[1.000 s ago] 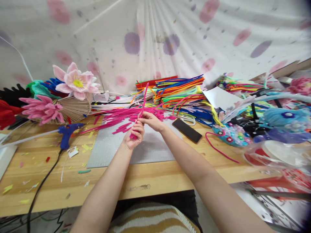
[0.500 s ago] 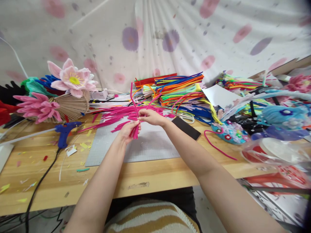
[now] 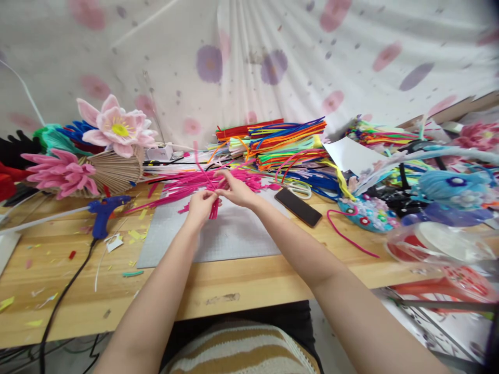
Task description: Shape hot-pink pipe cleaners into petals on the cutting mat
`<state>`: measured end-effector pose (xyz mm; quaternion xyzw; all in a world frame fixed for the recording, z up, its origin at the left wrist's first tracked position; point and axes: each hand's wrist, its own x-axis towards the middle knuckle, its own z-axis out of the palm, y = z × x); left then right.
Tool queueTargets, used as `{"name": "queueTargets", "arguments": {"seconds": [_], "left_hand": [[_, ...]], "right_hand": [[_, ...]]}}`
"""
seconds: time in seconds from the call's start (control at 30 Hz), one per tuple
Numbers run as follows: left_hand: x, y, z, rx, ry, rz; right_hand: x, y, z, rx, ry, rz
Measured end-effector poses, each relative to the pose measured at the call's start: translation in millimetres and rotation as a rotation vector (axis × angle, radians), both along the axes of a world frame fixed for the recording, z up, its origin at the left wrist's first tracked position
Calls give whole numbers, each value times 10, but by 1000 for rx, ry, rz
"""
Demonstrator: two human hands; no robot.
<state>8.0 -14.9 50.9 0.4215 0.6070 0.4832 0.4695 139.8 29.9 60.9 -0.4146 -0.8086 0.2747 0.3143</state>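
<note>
Above a grey cutting mat [image 3: 241, 239], my left hand [image 3: 200, 208] is closed round a small bundle of pink pipe cleaners [image 3: 213, 212], whose ends poke out below the fingers. My right hand [image 3: 236, 189] meets it at the top of the bundle, thumb and fingers pinching at a pink pipe cleaner. One long pink stem [image 3: 197, 156] rises from between the hands, blurred by motion. Behind them lies a heap of loose pink pipe cleaners [image 3: 183, 182].
A blue glue gun [image 3: 103, 213] with a black cord lies left, below fluffy flowers [image 3: 117, 127]. Bundles of coloured pipe cleaners [image 3: 288, 137] are stacked at the back. Right of the mat are a phone [image 3: 298, 206], scissors [image 3: 302, 191] and a blue flowered ornament [image 3: 366, 213].
Both hands have shifted slightly left with the bundle. The long upright stem has swung left, and the right hand's fingers are spread a little wider.
</note>
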Motion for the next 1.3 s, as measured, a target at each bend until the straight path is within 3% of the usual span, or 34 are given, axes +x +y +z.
{"name": "queueTargets", "arguments": {"seconds": [0.13,0.23,0.33,0.47,0.6,0.7,0.8,0.9,0.97,1.03,1.1,1.17,1.3], "left_hand": [[-181,4,97,-219,-669,-181],[-242,-36,98,-368,-1005,-302],[-231,-61,43,-407,-1188,-313],[-202,-63,18,-411,-1251,-310],[-189,-43,56,-391,-1110,-337],[-166,-13,65,-284,-787,-311],[-123,-1,71,-49,-269,-249],[-45,-38,93,172,468,-151],[22,-78,95,243,909,-49],[80,-106,70,228,1107,-4],[105,-108,16,191,1133,26],[93,-82,-57,177,1031,60],[41,12,-195,213,429,67]], "right_hand": [[109,17,-30,66,425,-49],[112,15,-16,34,401,92],[71,10,34,24,311,221],[37,15,130,-19,264,291],[46,28,229,-94,228,374],[57,41,286,-156,136,338],[52,47,304,-151,-52,195],[13,43,266,-94,-195,43],[-29,35,216,-57,-256,-36],[-74,21,161,-11,-321,-110],[-113,5,114,26,-358,-175],[-137,-6,79,29,-342,-207],[-148,4,10,-51,-146,-203]]}}
